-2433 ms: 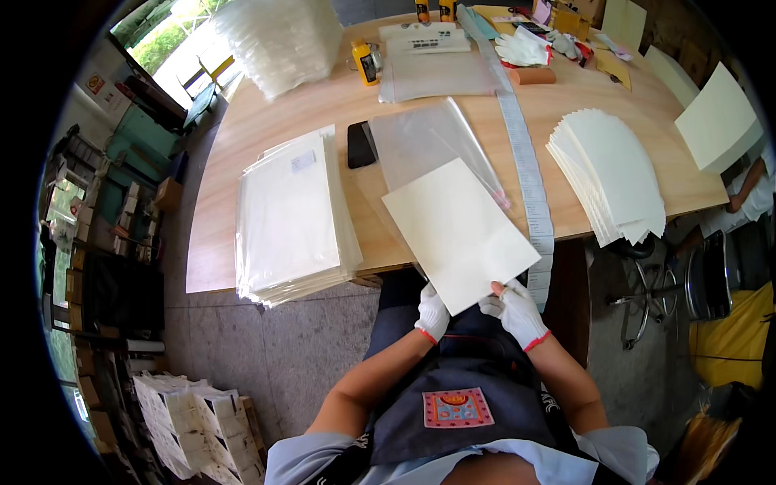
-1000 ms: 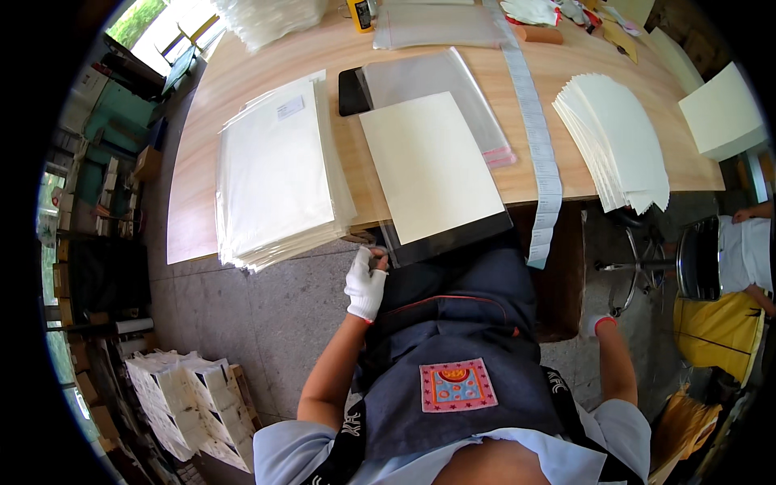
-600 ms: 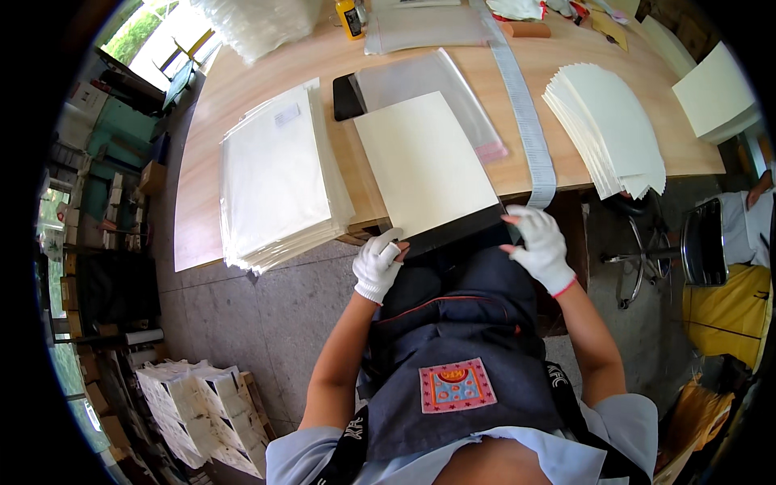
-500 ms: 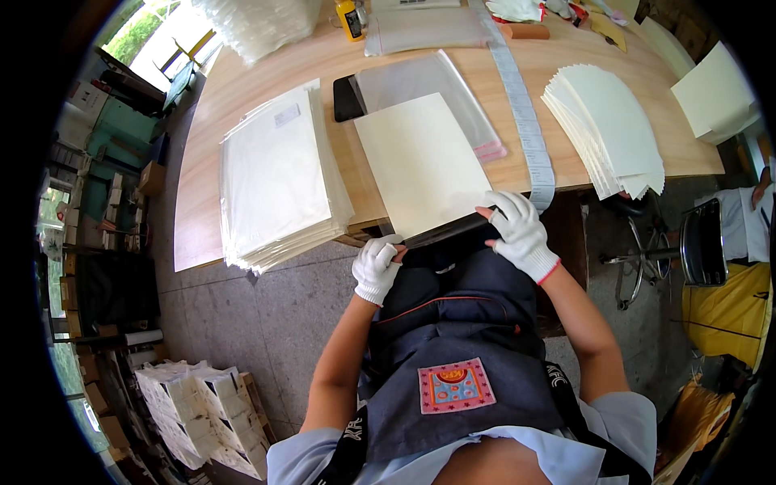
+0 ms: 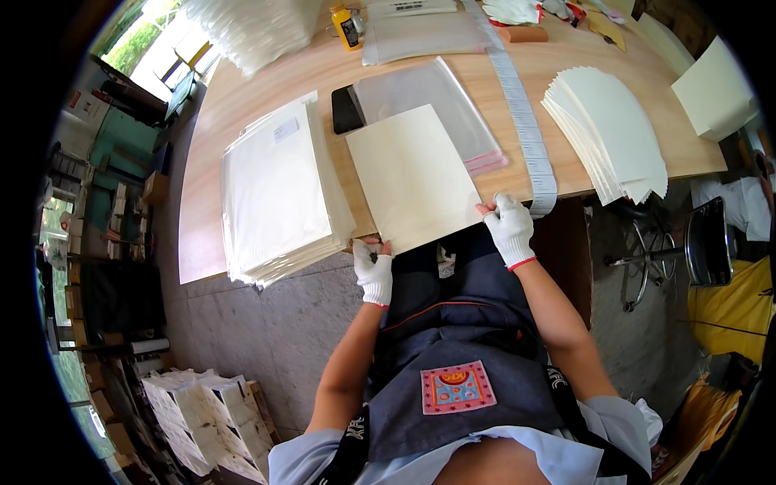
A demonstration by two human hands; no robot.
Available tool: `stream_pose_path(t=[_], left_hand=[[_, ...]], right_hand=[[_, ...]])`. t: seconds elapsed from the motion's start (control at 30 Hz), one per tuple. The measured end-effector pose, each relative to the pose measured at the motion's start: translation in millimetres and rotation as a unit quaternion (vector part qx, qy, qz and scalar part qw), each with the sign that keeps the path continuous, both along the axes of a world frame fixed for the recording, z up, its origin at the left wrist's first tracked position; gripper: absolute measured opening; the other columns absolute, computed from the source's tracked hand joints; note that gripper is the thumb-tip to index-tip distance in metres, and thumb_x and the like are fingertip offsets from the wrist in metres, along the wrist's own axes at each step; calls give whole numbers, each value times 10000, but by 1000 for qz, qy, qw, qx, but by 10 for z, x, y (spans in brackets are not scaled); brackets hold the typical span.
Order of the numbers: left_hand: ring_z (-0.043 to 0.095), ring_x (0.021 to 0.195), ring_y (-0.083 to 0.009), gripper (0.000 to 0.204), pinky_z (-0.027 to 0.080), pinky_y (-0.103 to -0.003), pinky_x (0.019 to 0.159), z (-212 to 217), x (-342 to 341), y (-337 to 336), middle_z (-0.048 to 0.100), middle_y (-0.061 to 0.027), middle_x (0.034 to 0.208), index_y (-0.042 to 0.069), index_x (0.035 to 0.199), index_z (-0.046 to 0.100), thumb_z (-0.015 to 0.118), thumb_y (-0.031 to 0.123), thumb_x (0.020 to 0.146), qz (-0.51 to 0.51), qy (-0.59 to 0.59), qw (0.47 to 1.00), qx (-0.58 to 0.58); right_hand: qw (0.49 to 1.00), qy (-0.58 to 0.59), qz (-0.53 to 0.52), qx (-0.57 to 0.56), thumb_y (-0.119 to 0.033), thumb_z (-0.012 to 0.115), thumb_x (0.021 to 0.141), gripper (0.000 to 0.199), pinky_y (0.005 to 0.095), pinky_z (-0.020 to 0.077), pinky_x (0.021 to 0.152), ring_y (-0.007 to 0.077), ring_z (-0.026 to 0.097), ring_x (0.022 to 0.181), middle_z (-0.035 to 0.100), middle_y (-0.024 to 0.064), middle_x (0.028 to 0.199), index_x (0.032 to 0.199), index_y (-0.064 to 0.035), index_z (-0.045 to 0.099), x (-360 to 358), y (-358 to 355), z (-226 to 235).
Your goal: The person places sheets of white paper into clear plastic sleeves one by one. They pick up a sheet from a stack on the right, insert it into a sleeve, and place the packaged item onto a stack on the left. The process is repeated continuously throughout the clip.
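Observation:
A cream sheet of card lies at the table's front edge, its near end reaching out over my lap. My left hand, in a white knit glove with bare fingertips, is closed on its near left corner. At the near right corner, my right hand, gloved the same way, pinches the card's edge between thumb and finger. Beneath the card's far side lies a stack of clear plastic sleeves with a pinkish edge strip. Left of the card stands a thick pile of white sheets in clear sleeves, the top one bearing a small label.
A black phone lies beside the sleeves. A long label strip runs down to the table edge. Fanned cream cards lie at right, more sleeves and a yellow bottle at the back. A chair stands at right.
The dark-looking strip past the card's near edge no longer shows; the card now reaches my fingers. Both hands have shifted slightly and pinch the near corners. My view has tilted a little.

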State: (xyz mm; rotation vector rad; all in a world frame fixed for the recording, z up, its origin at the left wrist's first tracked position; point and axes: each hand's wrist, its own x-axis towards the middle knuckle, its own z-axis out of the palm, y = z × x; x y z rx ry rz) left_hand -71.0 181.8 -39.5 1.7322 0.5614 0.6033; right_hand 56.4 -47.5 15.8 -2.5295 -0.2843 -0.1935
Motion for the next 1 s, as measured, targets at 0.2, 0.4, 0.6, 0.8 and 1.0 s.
stream_pose_path(t=[0.2, 0.4, 0.6, 0.8, 1.0], left_hand=[[543, 694, -127, 220, 506, -273, 598, 72, 7, -151, 534, -43, 874, 52, 998, 496, 616, 117, 826, 39, -30, 949, -311], [560, 616, -116, 230, 486, -249, 541, 242, 33, -261, 582, -35, 842, 12, 1031, 537, 605, 117, 838, -3, -14, 944, -329], [539, 566, -94, 209, 506, -269, 529, 206, -191, -16, 561, -15, 732, 15, 1017, 551, 602, 99, 833, -83, 6, 936, -341], [582, 774, -200, 298, 490, -328, 716, 485, -217, -141, 586, -99, 890, 11, 1059, 537, 635, 91, 789, -34, 73, 997, -17], [574, 750, -165, 332, 461, -283, 701, 702, -84, -488, 580, -84, 861, 48, 1082, 556, 632, 42, 759, -197, 19, 970, 142]], right_hand=[[970, -148, 185, 62, -181, 682, 658, 251, 388, 449, 678, 286, 580, 761, 590, 96, 828, 875, -93, 591, -245, 215, 109], [926, -149, 319, 136, -241, 689, 674, 395, 391, 420, 839, 277, 523, 980, 554, 61, 1045, 1019, -104, 554, -346, 313, 65], [891, -43, -243, 381, -64, 545, 767, 250, 366, 421, 842, 282, 556, 931, 565, 133, 989, 1012, -44, 502, -190, -699, -552], [987, 39, -76, 136, -63, 602, 716, 277, 312, 435, 817, 276, 573, 926, 591, 152, 1025, 986, -16, 561, -3, -1253, -1045], [888, 169, -53, 425, 48, 564, 769, 290, 216, 422, 647, 55, 497, 680, 590, 13, 803, 1054, -3, 565, -124, -1411, -833]])
